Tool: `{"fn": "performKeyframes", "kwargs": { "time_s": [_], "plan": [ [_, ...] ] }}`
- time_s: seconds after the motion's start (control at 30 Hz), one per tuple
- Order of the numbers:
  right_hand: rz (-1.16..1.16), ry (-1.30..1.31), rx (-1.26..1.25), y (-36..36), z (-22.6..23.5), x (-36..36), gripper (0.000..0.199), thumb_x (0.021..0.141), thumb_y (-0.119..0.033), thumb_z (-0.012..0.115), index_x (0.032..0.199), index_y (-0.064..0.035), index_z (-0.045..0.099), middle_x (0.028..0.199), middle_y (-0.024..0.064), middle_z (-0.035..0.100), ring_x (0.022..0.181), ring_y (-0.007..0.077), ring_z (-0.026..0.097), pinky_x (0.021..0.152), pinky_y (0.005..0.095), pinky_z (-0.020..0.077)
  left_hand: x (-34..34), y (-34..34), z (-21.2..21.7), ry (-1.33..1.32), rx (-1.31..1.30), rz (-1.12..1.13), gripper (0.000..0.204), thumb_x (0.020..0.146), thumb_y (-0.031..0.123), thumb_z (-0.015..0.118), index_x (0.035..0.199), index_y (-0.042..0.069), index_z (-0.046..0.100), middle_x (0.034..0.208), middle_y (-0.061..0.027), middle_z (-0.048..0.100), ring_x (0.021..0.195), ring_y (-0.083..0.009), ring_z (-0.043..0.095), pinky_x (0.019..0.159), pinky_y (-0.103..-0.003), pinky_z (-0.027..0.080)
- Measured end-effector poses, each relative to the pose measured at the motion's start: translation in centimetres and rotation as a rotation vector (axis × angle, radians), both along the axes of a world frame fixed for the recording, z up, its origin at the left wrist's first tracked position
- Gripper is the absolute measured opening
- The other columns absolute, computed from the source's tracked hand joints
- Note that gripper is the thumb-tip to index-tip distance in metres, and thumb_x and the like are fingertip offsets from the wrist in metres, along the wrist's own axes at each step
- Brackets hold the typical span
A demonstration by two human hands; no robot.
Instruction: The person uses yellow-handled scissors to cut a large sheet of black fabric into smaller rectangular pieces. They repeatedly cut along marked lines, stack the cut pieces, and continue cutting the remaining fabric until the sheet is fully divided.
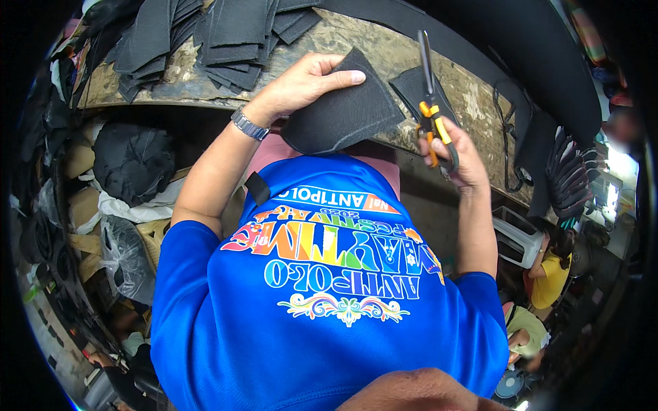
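Note:
My left hand [310,81] grips a dark grey felt-like fabric piece [346,109] by its upper left side, thumb on top. A pale marked line runs along the piece's edges. In my right hand [454,151] are scissors [430,103] with orange and yellow handles, blades pointing up and away from the held piece. The blades look close together. Just behind them another dark fabric piece [409,83] lies on the worn wooden table [473,85], partly covered by the scissors.
Stacks of cut dark fabric pieces [236,34] lie at the table's far left. A large black roll [534,41] spans the far right, near hanging dark pieces [570,171]. Bags [127,257] sit at left below the table. A person in yellow [550,277] is at right.

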State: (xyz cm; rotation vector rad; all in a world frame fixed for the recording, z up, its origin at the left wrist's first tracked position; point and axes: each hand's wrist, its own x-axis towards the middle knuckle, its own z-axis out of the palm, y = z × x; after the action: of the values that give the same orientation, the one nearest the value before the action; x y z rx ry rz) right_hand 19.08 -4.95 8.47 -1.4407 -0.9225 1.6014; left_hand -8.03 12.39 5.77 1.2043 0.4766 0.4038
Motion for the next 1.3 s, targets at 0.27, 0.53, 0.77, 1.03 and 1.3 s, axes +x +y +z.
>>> {"fn": "performKeyframes", "kwargs": {
  "time_s": [0.27, 0.53, 0.77, 1.03, 1.3],
  "plan": [
    [0.332, -0.228, -0.018, 0.6, -0.8, -3.0, 0.055, 0.081, -0.044, 0.077, 0.111, -0.0054, 0.053, 0.091, -0.0008, 0.051, 0.083, 0.0076, 0.048, 0.074, 0.0242, 0.0404, -0.1, 0.0, -1.1, 0.162, 0.042, -0.033, 0.035, 0.091, 0.032, 0.068, 0.105, 0.000, 0.071, 0.088, -0.0033, 0.071, 0.077, -0.0070, 0.064, 0.070, -0.022, 0.051],
    [0.296, -0.224, 0.035, 1.4, -1.0, -4.1, 0.045, 0.081, -0.035, 0.080, 0.102, -0.0055, 0.054, 0.086, -0.0025, 0.052, 0.078, 0.0058, 0.048, 0.069, 0.0233, 0.0401, -1.0, 0.0, -1.1, 0.128, 0.072, -0.058, 0.032, 0.090, 0.030, 0.069, 0.101, 0.000, 0.072, 0.085, -0.0027, 0.071, 0.071, -0.0066, 0.063, 0.064, -0.022, 0.051],
    [0.219, -0.109, -0.069, 1.3, -0.8, -4.4, 0.033, 0.080, -0.020, 0.083, 0.092, -0.0075, 0.055, 0.076, -0.0085, 0.051, 0.068, 0.0003, 0.044, 0.060, 0.0178, 0.0344, -1.5, -0.2, -0.9, 0.118, 0.033, -0.062, 0.031, 0.089, 0.029, 0.069, 0.099, 0.000, 0.073, 0.084, -0.0026, 0.071, 0.069, -0.0065, 0.063, 0.062, -0.022, 0.050],
    [0.010, -0.404, 0.156, 0.8, -2.8, -2.2, 0.028, 0.076, -0.009, 0.084, 0.083, -0.0094, 0.056, 0.070, -0.0084, 0.055, 0.064, -0.0007, 0.047, 0.056, 0.0171, 0.0353, -2.2, 0.1, -1.3, 0.184, 0.058, -0.054, 0.030, 0.093, 0.028, 0.067, 0.103, 0.000, 0.070, 0.088, -0.0017, 0.070, 0.077, -0.0058, 0.063, 0.068, -0.022, 0.051],
    [-0.343, -1.480, -0.095, -0.9, -3.8, 13.9, 0.029, 0.077, -0.018, 0.079, 0.092, -0.0003, 0.062, 0.078, 0.0111, 0.067, 0.070, 0.0219, 0.063, 0.066, 0.0348, 0.0485, -3.1, -0.9, -0.5, -0.011, 0.062, 0.141, 0.028, 0.095, 0.020, 0.065, 0.113, -0.002, 0.067, 0.096, -0.0028, 0.069, 0.084, -0.0066, 0.063, 0.076, -0.022, 0.053]
  ]
}}
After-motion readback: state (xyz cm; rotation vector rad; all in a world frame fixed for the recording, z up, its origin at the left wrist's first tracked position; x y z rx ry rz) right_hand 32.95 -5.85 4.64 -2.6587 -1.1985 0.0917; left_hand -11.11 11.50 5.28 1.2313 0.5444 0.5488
